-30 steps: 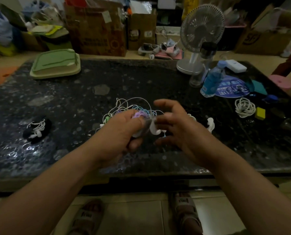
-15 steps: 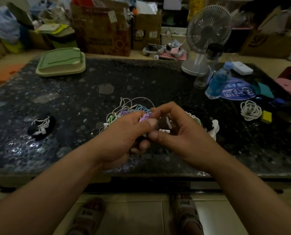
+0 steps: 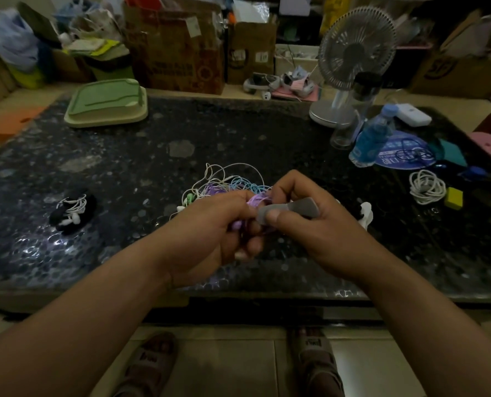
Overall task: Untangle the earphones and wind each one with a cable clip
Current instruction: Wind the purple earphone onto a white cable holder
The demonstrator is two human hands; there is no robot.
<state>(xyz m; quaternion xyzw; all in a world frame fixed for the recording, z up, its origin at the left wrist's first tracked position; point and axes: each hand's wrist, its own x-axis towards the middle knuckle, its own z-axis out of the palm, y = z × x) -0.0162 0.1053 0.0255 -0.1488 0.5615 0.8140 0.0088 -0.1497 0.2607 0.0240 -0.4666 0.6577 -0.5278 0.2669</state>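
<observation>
A tangle of white, purple, blue and green earphone cables (image 3: 227, 183) lies mid-table, just beyond my hands. My left hand (image 3: 212, 224) grips a bunched purple earphone (image 3: 255, 201), its fingers curled round the cable. Close against it, my right hand (image 3: 315, 224) pinches a grey cable clip (image 3: 290, 212) between thumb and fingers, the clip touching the purple bundle. A wound white earphone on a black clip (image 3: 72, 212) lies at the left. Another wound white earphone (image 3: 427, 186) lies at the right. White and black clips (image 3: 364, 213) peek out behind my right hand.
A green-lidded box (image 3: 106, 103) stands at the back left. A desk fan (image 3: 353, 53), a clear bottle (image 3: 361, 96), a blue bottle (image 3: 373, 136) and a blue round card (image 3: 404, 153) crowd the back right. A yellow block (image 3: 453, 197) lies near the right coil.
My hands have closed together: the right hand has brought the grey clip up against the purple bundle in my left hand. The view has shifted slightly.
</observation>
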